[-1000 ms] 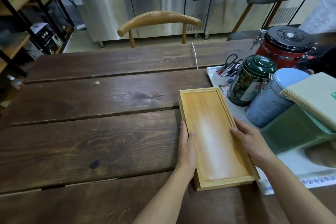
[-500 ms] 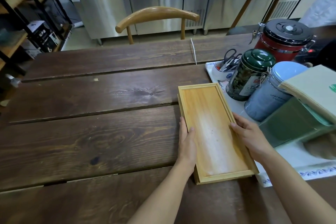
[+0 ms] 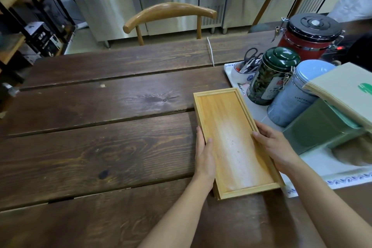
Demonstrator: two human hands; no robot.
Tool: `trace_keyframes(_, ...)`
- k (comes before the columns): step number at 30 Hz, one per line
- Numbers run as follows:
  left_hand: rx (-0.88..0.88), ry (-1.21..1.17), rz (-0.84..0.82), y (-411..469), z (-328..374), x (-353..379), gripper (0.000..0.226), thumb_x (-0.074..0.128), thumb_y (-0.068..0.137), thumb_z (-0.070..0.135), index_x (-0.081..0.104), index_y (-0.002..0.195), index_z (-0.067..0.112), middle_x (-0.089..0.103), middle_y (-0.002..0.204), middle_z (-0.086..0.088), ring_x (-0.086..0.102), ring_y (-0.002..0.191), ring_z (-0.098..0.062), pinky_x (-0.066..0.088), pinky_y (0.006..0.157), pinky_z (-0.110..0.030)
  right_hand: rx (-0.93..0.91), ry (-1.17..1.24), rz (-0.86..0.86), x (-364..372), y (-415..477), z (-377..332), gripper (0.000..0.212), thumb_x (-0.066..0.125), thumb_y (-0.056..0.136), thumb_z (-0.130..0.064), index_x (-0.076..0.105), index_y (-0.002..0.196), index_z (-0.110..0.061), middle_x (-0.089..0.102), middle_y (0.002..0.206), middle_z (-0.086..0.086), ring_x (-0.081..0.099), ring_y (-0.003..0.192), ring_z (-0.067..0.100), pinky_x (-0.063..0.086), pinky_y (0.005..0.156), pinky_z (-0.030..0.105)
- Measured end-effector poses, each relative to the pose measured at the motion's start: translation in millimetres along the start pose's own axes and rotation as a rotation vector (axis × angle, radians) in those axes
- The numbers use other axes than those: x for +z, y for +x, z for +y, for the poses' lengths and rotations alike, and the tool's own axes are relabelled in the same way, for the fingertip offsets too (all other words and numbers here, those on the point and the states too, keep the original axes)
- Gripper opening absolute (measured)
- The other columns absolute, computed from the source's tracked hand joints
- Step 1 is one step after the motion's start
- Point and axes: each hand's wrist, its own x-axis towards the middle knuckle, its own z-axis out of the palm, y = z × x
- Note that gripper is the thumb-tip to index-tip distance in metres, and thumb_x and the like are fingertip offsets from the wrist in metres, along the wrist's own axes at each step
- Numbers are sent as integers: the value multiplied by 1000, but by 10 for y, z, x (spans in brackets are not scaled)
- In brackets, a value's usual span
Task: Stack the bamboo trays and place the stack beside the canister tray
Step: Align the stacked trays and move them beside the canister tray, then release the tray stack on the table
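A stack of light bamboo trays (image 3: 231,133) lies on the dark wooden table (image 3: 100,127), its long side running away from me. Its right edge touches the white canister tray (image 3: 330,167). My left hand (image 3: 204,155) grips the stack's left edge, thumb on the rim. My right hand (image 3: 275,147) holds the right edge the same way. On the white tray stand a green tin (image 3: 269,76), a pale blue canister (image 3: 296,94) and a red canister with a black lid (image 3: 310,34).
A cup with scissors (image 3: 247,64) sits at the white tray's far corner. A green box with a stack of paper sleeves (image 3: 342,94) lies on the tray's right. A wooden chair (image 3: 169,14) stands behind the table, steel cabinets beyond. A white cable (image 3: 211,52) crosses the far planks.
Both hands keep the same hold on the tray stack. The stack sits a little closer against the white tray; mostly the camera has shifted.
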Motion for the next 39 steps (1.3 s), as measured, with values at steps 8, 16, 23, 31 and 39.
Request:
trace_keyframes(8,-16,10,-5,11,62,21,53,36,100,30,17,148,43,28,157,5,29,142,-18,25,117,-50,21,-1,0,-30,67,-19,44,43,95,-8,43,138,-20,60,115,-6,52,90,1,40,81,25)
trace_keyframes(16,-25,40,-5,38,52,15,54,37,100,32,16,147,44,28,157,5,29,142,-19,25,116,-51,12,-47,44,-29,90,-14,45,48,93,-6,46,136,-16,57,117,-5,51,103,13,37,94,32)
trace_keyframes(23,-27,124,-37,35,139,-44,61,46,95,30,19,148,41,32,155,6,33,140,-19,29,115,-50,28,-141,30,-57,36,-73,35,49,93,-10,54,128,-12,60,94,-14,55,98,17,38,86,32)
trace_keyframes(31,130,647,60,-166,561,-644,57,47,95,39,30,148,23,35,154,1,33,141,-17,29,116,-41,-56,-744,176,142,-91,-323,48,51,91,-29,45,132,-5,56,131,20,55,115,36,47,93,48)
trace_keyframes(39,200,1189,274,-814,1009,-1967,58,44,94,44,34,145,17,40,152,-4,37,138,-22,30,113,-35,-324,-1031,90,1075,-455,-628,50,51,90,-36,45,131,-7,56,128,19,54,113,38,45,90,43)
